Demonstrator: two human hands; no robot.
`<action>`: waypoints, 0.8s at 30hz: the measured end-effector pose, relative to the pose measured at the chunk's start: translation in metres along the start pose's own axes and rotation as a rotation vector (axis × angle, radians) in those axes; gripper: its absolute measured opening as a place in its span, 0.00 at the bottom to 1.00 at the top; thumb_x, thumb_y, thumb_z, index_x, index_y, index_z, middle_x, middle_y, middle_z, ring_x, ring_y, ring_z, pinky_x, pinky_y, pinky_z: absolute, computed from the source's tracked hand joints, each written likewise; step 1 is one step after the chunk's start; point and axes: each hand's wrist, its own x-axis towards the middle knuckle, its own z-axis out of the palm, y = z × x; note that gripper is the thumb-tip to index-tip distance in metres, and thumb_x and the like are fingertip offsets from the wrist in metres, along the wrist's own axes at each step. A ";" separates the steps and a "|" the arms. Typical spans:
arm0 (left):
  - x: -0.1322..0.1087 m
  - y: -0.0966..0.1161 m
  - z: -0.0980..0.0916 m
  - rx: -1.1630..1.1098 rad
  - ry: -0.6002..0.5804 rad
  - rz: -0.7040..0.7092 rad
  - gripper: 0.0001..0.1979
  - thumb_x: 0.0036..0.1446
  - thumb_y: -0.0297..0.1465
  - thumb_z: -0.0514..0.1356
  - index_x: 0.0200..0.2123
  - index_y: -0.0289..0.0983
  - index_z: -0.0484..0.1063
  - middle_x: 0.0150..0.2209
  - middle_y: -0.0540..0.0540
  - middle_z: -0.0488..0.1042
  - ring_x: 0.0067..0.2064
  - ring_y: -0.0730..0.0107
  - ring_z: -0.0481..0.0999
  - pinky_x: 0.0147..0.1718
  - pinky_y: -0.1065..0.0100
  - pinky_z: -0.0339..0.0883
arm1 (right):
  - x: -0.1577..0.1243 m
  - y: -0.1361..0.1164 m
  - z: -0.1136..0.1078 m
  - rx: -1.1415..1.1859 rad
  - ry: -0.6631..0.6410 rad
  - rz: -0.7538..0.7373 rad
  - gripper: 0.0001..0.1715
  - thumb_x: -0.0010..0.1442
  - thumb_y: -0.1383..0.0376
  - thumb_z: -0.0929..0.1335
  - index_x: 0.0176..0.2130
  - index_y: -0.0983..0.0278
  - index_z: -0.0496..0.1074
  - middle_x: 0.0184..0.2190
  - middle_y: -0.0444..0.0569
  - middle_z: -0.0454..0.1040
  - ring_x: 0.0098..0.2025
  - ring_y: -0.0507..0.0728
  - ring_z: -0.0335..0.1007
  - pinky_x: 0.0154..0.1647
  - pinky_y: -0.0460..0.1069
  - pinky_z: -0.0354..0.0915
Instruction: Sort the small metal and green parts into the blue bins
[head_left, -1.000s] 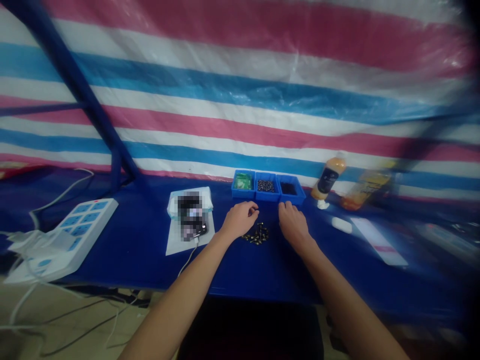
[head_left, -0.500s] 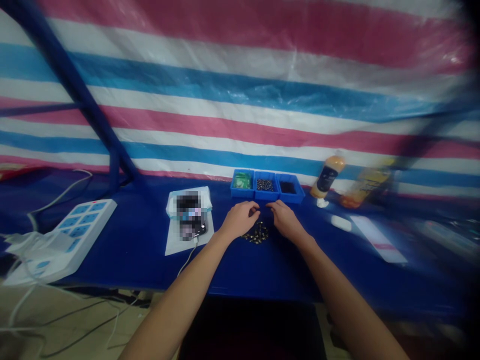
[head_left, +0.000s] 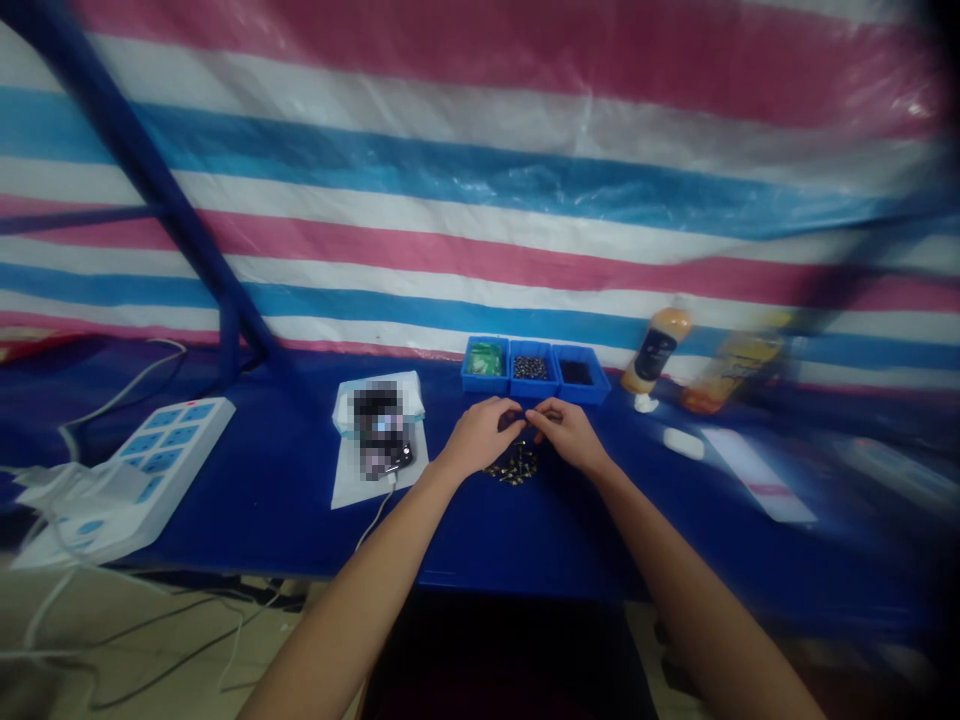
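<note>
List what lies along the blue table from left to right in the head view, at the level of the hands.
white power strip, white paper sheet, left hand, pile of small metal fasteners, right hand, white oblong object, white card with a pink stripe

The left forearm (head_left: 360, 590) and right forearm (head_left: 697, 590) angle inward, bare, bringing the left hand (head_left: 477, 437) and right hand (head_left: 568, 435) together, backs up, with their curled fingertips (head_left: 519, 417) meeting.
</note>
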 end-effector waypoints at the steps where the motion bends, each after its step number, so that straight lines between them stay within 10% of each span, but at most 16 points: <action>1: 0.000 0.000 0.000 -0.010 0.011 0.014 0.12 0.62 0.38 0.58 0.45 0.42 0.76 0.42 0.47 0.76 0.41 0.67 0.75 0.42 0.65 0.68 | 0.000 -0.001 0.000 0.014 0.006 -0.005 0.18 0.58 0.51 0.69 0.34 0.65 0.72 0.28 0.48 0.77 0.25 0.53 0.73 0.29 0.47 0.66; 15: 0.002 -0.005 0.005 -0.113 0.163 0.150 0.09 0.61 0.38 0.60 0.37 0.39 0.76 0.47 0.47 0.72 0.43 0.67 0.75 0.48 0.62 0.69 | 0.001 -0.004 0.007 0.329 0.023 0.144 0.21 0.48 0.52 0.76 0.36 0.64 0.80 0.36 0.48 0.78 0.30 0.51 0.66 0.34 0.48 0.63; 24: 0.002 -0.003 0.004 -0.137 0.174 0.137 0.08 0.61 0.36 0.59 0.37 0.39 0.75 0.45 0.47 0.73 0.41 0.68 0.75 0.45 0.62 0.69 | 0.001 -0.004 0.000 0.100 -0.021 -0.042 0.20 0.58 0.50 0.69 0.35 0.64 0.75 0.27 0.44 0.72 0.28 0.52 0.65 0.32 0.48 0.62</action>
